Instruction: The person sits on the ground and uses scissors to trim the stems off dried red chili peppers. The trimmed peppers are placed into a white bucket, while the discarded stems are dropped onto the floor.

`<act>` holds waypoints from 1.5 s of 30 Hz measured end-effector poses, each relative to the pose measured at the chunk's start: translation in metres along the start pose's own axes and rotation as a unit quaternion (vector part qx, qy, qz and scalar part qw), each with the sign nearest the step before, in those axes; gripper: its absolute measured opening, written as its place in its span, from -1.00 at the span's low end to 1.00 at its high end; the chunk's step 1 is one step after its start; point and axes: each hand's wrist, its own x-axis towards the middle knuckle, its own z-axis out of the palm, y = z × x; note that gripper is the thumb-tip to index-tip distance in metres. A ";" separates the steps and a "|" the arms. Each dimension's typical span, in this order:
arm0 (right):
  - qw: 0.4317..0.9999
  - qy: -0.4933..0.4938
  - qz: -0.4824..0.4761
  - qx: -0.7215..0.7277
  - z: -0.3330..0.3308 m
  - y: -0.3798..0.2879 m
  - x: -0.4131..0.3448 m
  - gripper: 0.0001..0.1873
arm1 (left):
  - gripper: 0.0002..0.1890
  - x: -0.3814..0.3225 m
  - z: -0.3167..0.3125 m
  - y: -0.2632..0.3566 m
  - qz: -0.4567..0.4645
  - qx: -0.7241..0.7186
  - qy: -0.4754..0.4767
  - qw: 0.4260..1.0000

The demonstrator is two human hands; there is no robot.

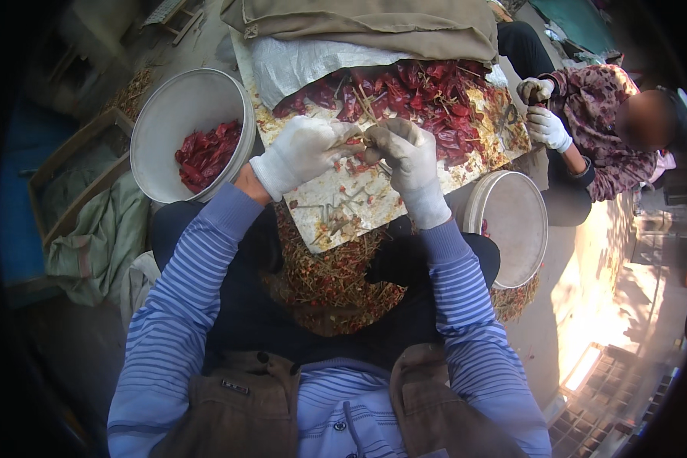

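My left hand [312, 150], in a white knit glove with soiled fingers, holds a dried red chili pepper [353, 141], mostly hidden by the fingertips. Close beside it, my right hand [406, 153], gloved too, has thumb and fingers pinched together at the pepper's end. Thin straw-coloured stems [366, 106] show just above the right fingertips; how much of them is gripped is hard to see. Both hands are over a pale, stained board [315, 220] strewn with stem bits. Beyond them lies a heap of dried red chilies [398, 94].
At left, a white bucket [160, 131] holds red chilies [209, 154]. Another white bucket [512, 229] stands right. White woven sheeting [315, 66] and brown cloth [372, 28] partly cover the heap. Stem debris [338, 292] lies below. A gloved co-worker [601, 126] sits at right.
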 end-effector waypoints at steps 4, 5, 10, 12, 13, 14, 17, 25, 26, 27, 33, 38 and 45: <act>0.999 0.005 -0.028 -0.023 0.000 -0.004 -0.003 -0.78 | -0.70 0.002 0.003 0.000 -0.007 -0.004 0.010 1.000; 0.999 0.003 -0.045 -0.018 0.000 -0.005 -0.004 -0.77 | -0.70 0.002 0.005 0.001 -0.011 -0.015 0.020 1.000; 0.998 0.034 -0.052 0.005 0.009 -0.005 -0.009 -0.71 | -0.70 0.004 0.007 0.003 -0.072 -0.060 0.009 0.996; 0.996 0.039 -0.082 0.005 0.016 -0.001 -0.010 -0.70 | -0.71 0.004 0.006 0.002 -0.062 -0.033 0.005 0.998; 0.996 0.052 -0.075 -0.008 0.018 0.000 -0.010 -0.69 | -0.72 0.004 0.006 0.002 -0.040 -0.003 0.008 0.999; 0.995 0.058 -0.072 -0.022 0.019 0.001 -0.010 -0.69 | -0.72 0.003 0.007 0.002 -0.026 0.029 0.009 0.999; 0.993 0.073 -0.072 -0.052 0.019 0.004 -0.009 -0.72 | -0.75 0.001 0.010 0.004 -0.003 0.113 -0.004 0.994; 0.960 0.067 -0.002 0.272 0.005 0.012 -0.005 -0.80 | -0.62 0.000 0.011 0.010 0.069 0.094 0.075 0.990; 0.961 0.071 -0.005 0.268 0.002 0.012 -0.003 -0.79 | -0.61 0.001 0.011 0.010 0.070 0.081 0.082 0.991; 0.977 0.075 -0.005 0.200 -0.003 0.013 -0.001 -0.78 | -0.62 0.002 0.010 0.010 0.056 0.082 0.077 0.992; 0.979 -0.006 0.050 -0.199 -0.017 0.013 0.002 -0.72 | -0.65 0.009 -0.005 0.005 0.034 0.047 0.102 0.993; 0.804 -0.193 0.101 -0.553 -0.026 0.007 -0.003 -0.76 | -0.64 0.010 -0.014 0.003 -0.026 0.038 0.066 0.997; 0.751 -0.039 0.061 -0.656 -0.033 0.022 0.010 -0.69 | -0.67 0.009 -0.010 -0.006 -0.075 -0.010 0.058 0.995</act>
